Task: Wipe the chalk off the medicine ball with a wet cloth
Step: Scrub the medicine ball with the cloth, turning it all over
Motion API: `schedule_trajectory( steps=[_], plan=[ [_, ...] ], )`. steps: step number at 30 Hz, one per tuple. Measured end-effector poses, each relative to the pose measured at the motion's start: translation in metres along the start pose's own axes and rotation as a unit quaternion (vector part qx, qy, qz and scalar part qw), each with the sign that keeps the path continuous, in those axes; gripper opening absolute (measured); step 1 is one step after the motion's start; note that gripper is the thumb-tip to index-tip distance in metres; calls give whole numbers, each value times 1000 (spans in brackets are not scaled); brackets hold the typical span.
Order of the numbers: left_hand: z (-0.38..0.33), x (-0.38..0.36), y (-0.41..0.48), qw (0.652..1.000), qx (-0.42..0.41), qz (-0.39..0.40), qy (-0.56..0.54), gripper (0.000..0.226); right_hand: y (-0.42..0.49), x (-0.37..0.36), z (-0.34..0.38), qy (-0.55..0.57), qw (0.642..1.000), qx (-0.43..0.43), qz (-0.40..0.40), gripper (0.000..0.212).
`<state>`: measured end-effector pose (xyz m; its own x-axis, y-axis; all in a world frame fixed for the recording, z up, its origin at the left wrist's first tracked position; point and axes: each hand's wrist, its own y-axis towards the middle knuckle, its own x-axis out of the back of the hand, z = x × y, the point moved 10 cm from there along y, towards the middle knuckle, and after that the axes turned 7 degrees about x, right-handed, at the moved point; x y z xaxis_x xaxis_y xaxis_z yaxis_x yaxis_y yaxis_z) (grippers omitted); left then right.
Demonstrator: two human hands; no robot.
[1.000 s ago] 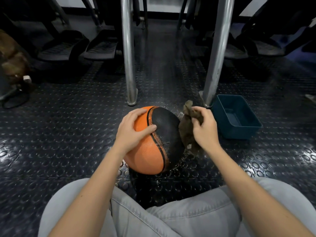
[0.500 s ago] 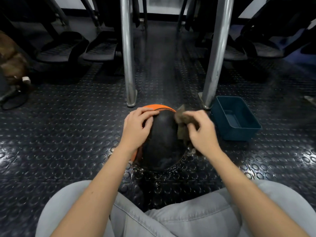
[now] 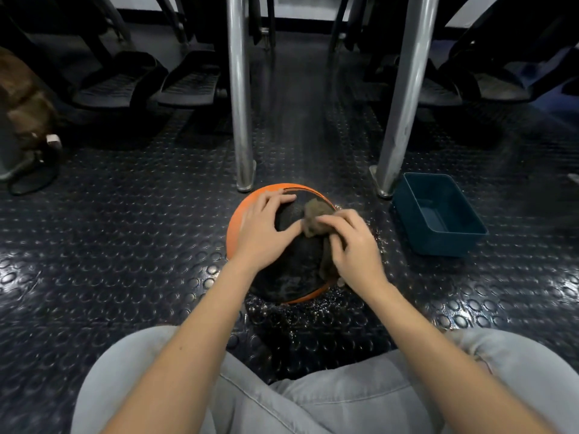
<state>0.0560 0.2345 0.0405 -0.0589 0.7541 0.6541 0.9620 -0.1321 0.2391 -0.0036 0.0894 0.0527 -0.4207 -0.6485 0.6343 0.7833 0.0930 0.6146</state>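
Wiping in progress: right hand clamps bunched cloth against dark top of ball; left hand, fingers spread flat, steadies it. Next move likely needs ball rolled to an unwiped side.

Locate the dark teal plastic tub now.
In the head view, the dark teal rectangular plastic tub stands on the studded black rubber floor, just right of the orange-and-black medicine ball and beside the foot of the right-hand shiny metal post.
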Motion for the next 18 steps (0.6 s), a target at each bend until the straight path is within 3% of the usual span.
schedule_trajectory(
  steps=[4, 5, 8, 11, 14, 18],
  plan=[
    [-3, -1, -5, 1000, 13, -1, -11, 44, -11, 14, -78, -53, 977, -204, 21, 35],
    [0, 2, -4, 1000, 17, -7, -16, 43, -10, 20, -82, -63, 973, -221, 10, 35],
    [8, 13, -8, 999, 24, -27, -31, 43, 10, 27, -32, 16, 993, -107, -49, 34],
    [15, 15, -10, 998, 28, -20, -47, 43, 0, 1, 5, 42, 999, -5, 13, 37],
    [11, 14, -9, 999, 16, -7, -38, 45, -1, -3, -18, 27, 999, -37, 10, 44],
    [-5, 1, -8, 1000, -2, 10, 18, 48, -6, 2, -84, 13, 977, -209, 40, 36]
  ],
)
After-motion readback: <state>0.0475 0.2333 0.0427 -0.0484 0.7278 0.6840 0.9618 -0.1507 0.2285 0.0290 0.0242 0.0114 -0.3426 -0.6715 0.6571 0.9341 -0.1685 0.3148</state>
